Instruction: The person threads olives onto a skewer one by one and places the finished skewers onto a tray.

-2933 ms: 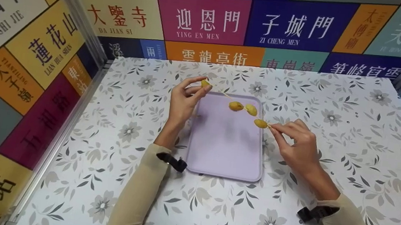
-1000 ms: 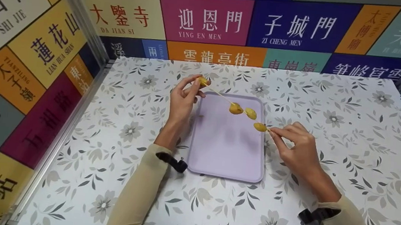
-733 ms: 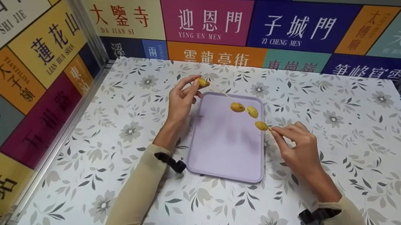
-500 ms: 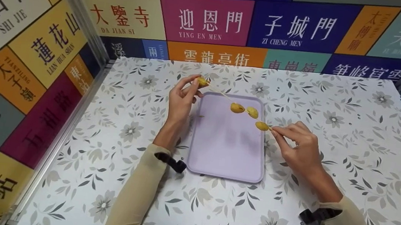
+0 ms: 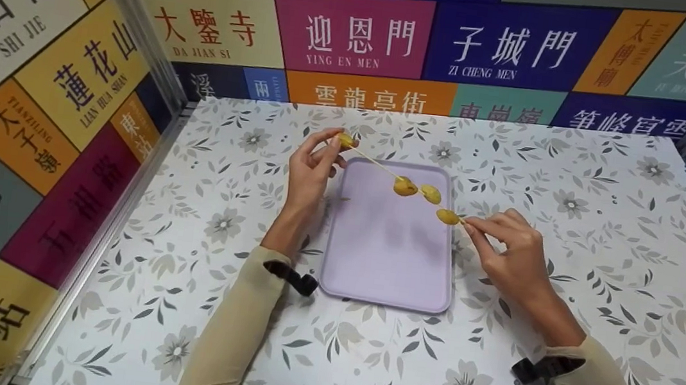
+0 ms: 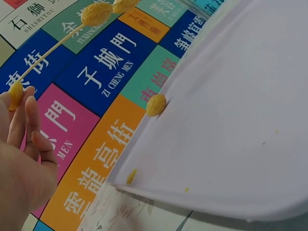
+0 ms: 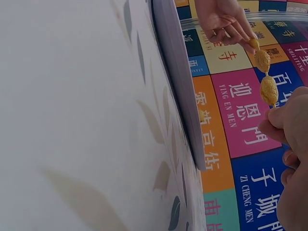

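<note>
A thin wooden skewer (image 6: 50, 51) slants between both hands above the lilac tray (image 5: 385, 275), carrying yellow, wrinkled, olive-like fruits. My left hand (image 5: 310, 172) pinches one yellow fruit (image 6: 16, 95) at the skewer's far left end. A stretch of bare stick separates it from another fruit (image 5: 405, 187). One more fruit (image 5: 430, 195) sits close beside that one. My right hand (image 5: 510, 247) pinches the near end, just behind a fruit (image 5: 448, 217). In the left wrist view a yellow fruit (image 6: 156, 105) appears against the tray's rim; whether it rests there I cannot tell.
Small yellow crumbs lie on the tray, including a sliver (image 6: 131, 176) by its corner. The tray stands on a table (image 5: 598, 280) covered with leaf-patterned cloth. Colourful lettered panels (image 5: 348, 35) wall the back and sides. Black straps (image 5: 294, 277) circle both wrists.
Since the earliest frame, the left-hand fingers have shifted slightly left, and the thumb lies over the end fruit. The skewered fruits have moved slightly. During the last half second little moves.
</note>
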A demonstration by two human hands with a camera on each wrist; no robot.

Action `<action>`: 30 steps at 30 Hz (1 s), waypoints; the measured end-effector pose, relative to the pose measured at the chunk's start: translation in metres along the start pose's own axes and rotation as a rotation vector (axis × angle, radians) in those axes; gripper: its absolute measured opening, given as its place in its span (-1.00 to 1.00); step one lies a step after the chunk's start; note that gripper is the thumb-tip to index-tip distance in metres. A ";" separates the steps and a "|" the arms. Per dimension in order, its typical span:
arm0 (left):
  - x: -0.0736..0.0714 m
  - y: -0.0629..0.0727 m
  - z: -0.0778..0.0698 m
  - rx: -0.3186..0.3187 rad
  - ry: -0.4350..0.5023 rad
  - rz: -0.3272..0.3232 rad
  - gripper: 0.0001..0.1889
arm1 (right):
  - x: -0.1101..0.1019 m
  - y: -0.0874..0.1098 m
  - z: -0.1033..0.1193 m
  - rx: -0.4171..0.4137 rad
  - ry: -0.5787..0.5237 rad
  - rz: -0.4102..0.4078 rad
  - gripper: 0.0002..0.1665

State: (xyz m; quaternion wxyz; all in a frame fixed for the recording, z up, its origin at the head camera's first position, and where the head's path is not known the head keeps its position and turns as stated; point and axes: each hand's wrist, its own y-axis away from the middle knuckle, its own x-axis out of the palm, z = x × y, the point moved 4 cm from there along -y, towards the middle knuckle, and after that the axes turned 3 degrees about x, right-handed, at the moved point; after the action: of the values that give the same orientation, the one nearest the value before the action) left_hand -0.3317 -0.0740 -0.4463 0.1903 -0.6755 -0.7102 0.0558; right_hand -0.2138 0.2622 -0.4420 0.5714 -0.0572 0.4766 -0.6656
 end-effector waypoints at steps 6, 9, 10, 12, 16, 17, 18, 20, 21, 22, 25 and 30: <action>0.002 0.000 0.000 -0.020 -0.004 0.024 -0.67 | -0.001 -0.001 -0.004 0.031 -0.028 -0.016 -0.78; 0.002 0.000 0.000 -0.034 -0.010 0.024 -0.68 | -0.002 0.000 -0.004 0.035 -0.037 -0.016 -0.76; 0.002 0.000 0.000 -0.035 -0.011 0.023 -0.69 | -0.002 0.000 -0.004 0.034 -0.038 -0.013 -0.76; 0.002 0.000 0.000 -0.028 -0.011 0.016 -0.69 | -0.001 0.000 -0.003 0.026 -0.038 -0.003 -0.75; 0.000 0.000 0.000 -0.011 -0.013 0.006 -0.70 | 0.001 0.000 -0.002 0.014 -0.041 0.008 -0.74; 0.000 0.001 -0.001 -0.008 -0.015 0.002 -0.71 | 0.001 0.000 -0.001 0.015 -0.041 0.007 -0.74; 0.000 0.001 -0.001 -0.005 -0.015 0.002 -0.71 | 0.001 0.000 -0.001 0.019 -0.039 0.005 -0.75; 0.000 0.001 -0.001 -0.004 -0.013 0.001 -0.72 | 0.000 0.000 -0.001 0.029 -0.036 -0.001 -0.76; 0.000 0.001 -0.001 -0.002 -0.014 0.002 -0.72 | 0.000 0.000 -0.002 0.033 -0.034 -0.003 -0.76; 0.000 0.001 -0.001 -0.002 -0.014 0.003 -0.72 | 0.000 0.000 -0.002 0.037 -0.034 -0.005 -0.77; -0.001 0.001 -0.001 -0.006 -0.024 0.004 -0.71 | -0.001 0.000 -0.003 0.037 -0.037 -0.006 -0.76; -0.001 0.001 -0.001 -0.011 -0.025 0.004 -0.70 | 0.001 0.000 -0.003 0.021 -0.046 -0.001 -0.75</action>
State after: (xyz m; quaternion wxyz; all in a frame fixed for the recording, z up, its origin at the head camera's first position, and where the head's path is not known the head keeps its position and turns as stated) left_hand -0.3300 -0.0746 -0.4460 0.1776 -0.6771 -0.7115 0.0607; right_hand -0.2157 0.2636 -0.4443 0.5827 -0.0669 0.4562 -0.6692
